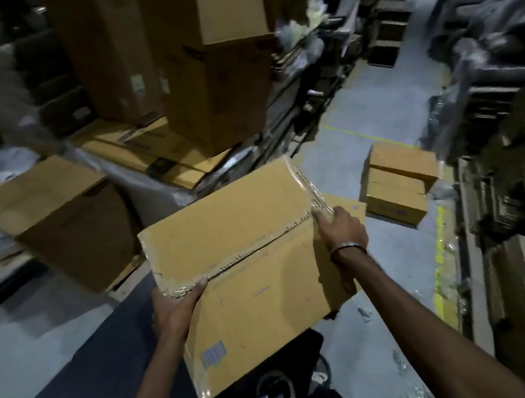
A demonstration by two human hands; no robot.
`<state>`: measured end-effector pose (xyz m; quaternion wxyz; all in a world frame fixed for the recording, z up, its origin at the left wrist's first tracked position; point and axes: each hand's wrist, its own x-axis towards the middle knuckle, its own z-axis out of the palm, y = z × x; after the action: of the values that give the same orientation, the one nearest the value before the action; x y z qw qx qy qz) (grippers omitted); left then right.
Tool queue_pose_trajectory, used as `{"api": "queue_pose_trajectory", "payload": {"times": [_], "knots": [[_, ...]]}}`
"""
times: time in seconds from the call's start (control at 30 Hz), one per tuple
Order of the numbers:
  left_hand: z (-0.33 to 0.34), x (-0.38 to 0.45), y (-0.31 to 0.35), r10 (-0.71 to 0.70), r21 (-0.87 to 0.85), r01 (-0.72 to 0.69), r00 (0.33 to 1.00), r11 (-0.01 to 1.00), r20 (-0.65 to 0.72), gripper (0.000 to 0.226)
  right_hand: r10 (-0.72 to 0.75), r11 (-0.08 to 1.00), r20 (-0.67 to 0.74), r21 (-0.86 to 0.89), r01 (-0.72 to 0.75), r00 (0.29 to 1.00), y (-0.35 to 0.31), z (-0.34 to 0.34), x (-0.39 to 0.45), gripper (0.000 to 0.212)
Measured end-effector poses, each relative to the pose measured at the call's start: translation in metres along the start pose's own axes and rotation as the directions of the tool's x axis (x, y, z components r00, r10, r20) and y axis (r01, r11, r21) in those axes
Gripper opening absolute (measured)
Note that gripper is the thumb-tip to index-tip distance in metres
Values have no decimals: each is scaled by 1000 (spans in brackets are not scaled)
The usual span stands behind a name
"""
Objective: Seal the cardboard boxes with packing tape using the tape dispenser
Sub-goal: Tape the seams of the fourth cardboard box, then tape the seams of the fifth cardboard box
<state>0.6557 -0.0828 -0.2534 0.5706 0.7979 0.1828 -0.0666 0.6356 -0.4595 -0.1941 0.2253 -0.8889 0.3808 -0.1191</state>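
While the cardboard box (243,256) is held up in front of the person, tilted over the dark surface (88,351) below, its centre seam is seen from the head view running between the two hands. The left hand (176,310) is curled round the near-left end, thumb over crinkled clear tape (174,290). The right hand (342,229) is clamped on the far-right edge, a finger laid on the tape there. No tape dispenser can be made out. The step is judged to be pressing down the tape ends. Firm, flat pressure should be run outward along the seam, with the box kept steady, so no bubbles or lifted corners are left.
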Motion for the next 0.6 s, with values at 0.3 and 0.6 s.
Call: {"api": "queue_pose_trajectory", "payload": {"times": [0.3, 0.6], "knots": [[228, 127, 126, 211, 122, -249, 942, 961, 260, 98, 367, 918, -47, 181, -353, 929, 129, 35, 157, 65], [479, 270, 158, 209, 268, -335, 890, 903, 406, 92, 604, 779, -36, 239, -580, 796, 215, 108, 345, 69]]}}
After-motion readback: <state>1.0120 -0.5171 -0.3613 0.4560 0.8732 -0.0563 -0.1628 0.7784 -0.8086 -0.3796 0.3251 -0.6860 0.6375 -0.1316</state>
